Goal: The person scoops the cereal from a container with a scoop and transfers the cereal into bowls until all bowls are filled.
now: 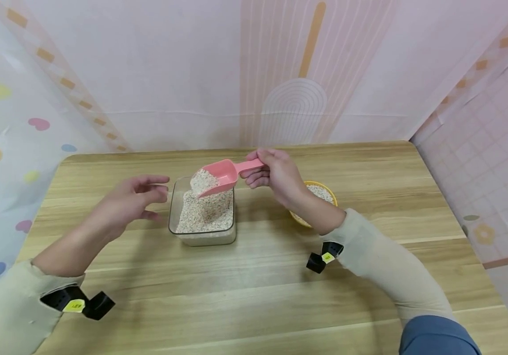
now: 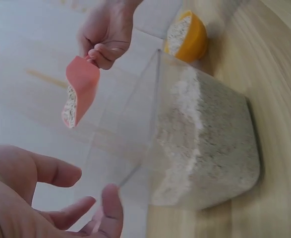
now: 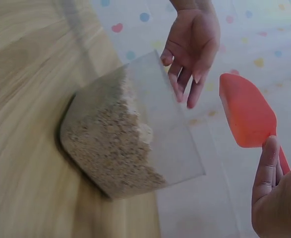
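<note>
Pink plastic scoop [image 1: 220, 176], one item: held above the clear container, bowl end tilted down toward the person's left, loaded with pale grain. Handle pinched by the right hand [image 1: 276, 173], thumb on top and fingers curled beneath. In the left wrist view the scoop [image 2: 79, 95] hung clear of the container's rim, grain showing at its lower lip; in the right wrist view only its underside [image 3: 247, 111] and the thumb along the handle were visible.

Clear square container [image 1: 178, 209]: stood on the counter directly below the scoop, roughly half filled with the same pale grain [image 1: 205, 212], heaped higher at the far side.

Left hand [image 1: 131, 199]: just beside the container's left wall, fingers spread and loosely extended, holding nothing. Whether the fingertips touched the wall could not be told.

Yellow bowl [image 1: 330, 193]: on the counter to the right of the container, partly hidden behind the right wrist, holding grain; near the container but apart from it.

Counter [image 1: 254, 296]: light wood, plank grain.

Surround: pale patterned sheeting [image 1: 147, 74] behind and at both sides.
</note>
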